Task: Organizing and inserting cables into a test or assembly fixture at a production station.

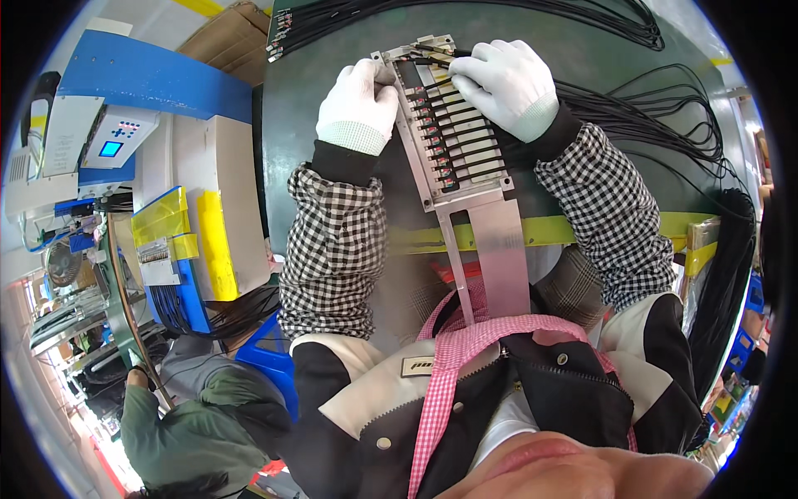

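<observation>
A long metal fixture (478, 170) with a row of slots lies on the dark green table (598, 58), its bare strip reaching toward my chest. Several slots hold black cables with small red-marked connectors (439, 150). My left hand (359, 101), in a white glove, rests on the fixture's left rail near its far end. My right hand (505, 83), also gloved, pinches a black cable connector (440, 58) at the fixture's top slots. Both forearms wear black-and-white checked sleeves.
Bundles of loose black cables (665, 125) spread over the table's right and far side, and more cable ends (287, 33) lie at the far left. A white and blue machine (179, 166) with yellow tape stands to the left. Another person in green (191, 424) sits lower left.
</observation>
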{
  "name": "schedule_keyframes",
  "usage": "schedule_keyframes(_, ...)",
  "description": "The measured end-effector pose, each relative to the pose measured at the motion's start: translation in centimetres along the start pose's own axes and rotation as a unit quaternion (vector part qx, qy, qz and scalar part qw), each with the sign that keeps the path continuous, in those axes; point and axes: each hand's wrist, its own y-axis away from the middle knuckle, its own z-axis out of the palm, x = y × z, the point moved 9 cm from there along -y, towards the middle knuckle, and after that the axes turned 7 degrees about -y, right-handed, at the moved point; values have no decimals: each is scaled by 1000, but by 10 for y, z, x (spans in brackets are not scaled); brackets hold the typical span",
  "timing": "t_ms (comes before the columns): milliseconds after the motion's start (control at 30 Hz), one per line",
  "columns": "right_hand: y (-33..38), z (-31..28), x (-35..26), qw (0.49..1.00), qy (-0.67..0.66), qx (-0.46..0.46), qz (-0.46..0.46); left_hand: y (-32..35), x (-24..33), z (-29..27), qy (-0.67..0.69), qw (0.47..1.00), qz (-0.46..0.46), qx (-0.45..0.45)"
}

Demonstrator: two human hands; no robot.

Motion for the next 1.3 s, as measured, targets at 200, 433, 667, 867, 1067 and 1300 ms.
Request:
schedule_keyframes(200,-3,1,3,1000,-24,6,-10,0,2,1,-17,1000,4,-4)
schedule_keyframes(433,0,7,-1,999,-41,-1,-2,2,7,0,-24,999,24,-4)
schedule_keyframes(667,5,13,-6,998,31,-58,5,13,63,-1,-247,941,224,60)
schedule_keyframes(867,5,8,-22,986,122,-111,17,15,65,6,-317,916,241,46)
schedule_keyframes(1067,11,13,-28,973,193,-128,11,15,65,6,-308,918,242,54)
schedule_keyframes(1300,9,13,-5,983,90,-158,27,18,79,15,-359,893,266,55)
